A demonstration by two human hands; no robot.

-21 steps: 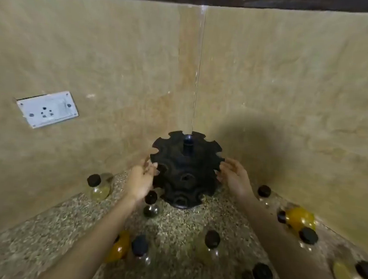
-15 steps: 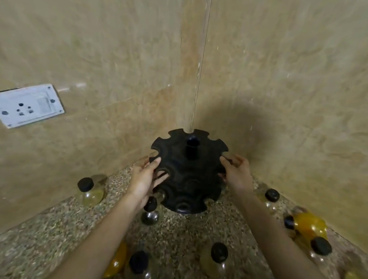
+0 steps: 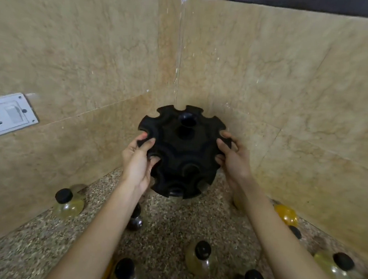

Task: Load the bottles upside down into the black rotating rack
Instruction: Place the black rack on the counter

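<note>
Both hands are gripping the black rotating rack (image 3: 182, 154): my left hand (image 3: 138, 157) is curling into its notched rim, my right hand (image 3: 232, 156) is clamping the opposite side, likely steadying it at the table's (image 3: 172, 222) back corner. Round, glossy bottles (image 3: 200, 259) are standing nearby on speckled stone.

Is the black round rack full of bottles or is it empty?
Empty. Every hole showing in the black rack is bare; both hands grip its sides, and the bottles, like the nearest one, stand upright on the speckled counter.
</note>
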